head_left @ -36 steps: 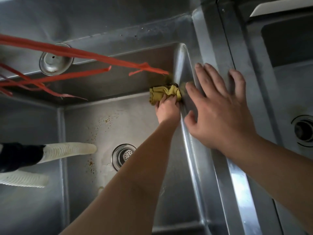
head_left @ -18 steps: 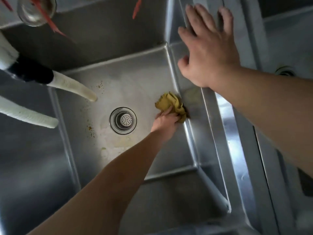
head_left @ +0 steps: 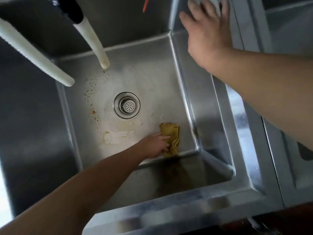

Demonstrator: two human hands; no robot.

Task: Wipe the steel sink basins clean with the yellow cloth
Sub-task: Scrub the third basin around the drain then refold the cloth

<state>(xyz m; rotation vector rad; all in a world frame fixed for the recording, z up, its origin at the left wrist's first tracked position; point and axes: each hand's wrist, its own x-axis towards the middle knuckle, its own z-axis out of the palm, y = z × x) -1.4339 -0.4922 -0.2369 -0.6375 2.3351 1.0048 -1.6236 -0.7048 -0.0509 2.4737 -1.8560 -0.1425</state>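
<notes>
Steel sink basin [head_left: 189, 92] is seen from above, filling centre of frame. On its floor: round perforated drain strainer [head_left: 126, 105] at centre, brown specks [head_left: 92, 92] left of the strainer, whitish-yellow residue patch [head_left: 116, 137] below it. Two white ribbed hoses [head_left: 94, 38] are hung in from upper left, ends above the basin floor, one with a black collar at top. Orange strip [head_left: 146, 4] is cut by top edge.

Yellow cloth [head_left: 171, 138] is bunched on the basin floor at lower right, close to the corner of near and right walls; long axis runs roughly up-down in frame, lower end touching the near wall's base. Left hand [head_left: 156, 145] is laid on the cloth's left side, fingers curled over it, gripping. Right hand [head_left: 207, 31] is at upper right, fingers spread, flat on the divider rim [head_left: 237, 106] beside a second basin [head_left: 288, 31], fingertips blurred.
</notes>
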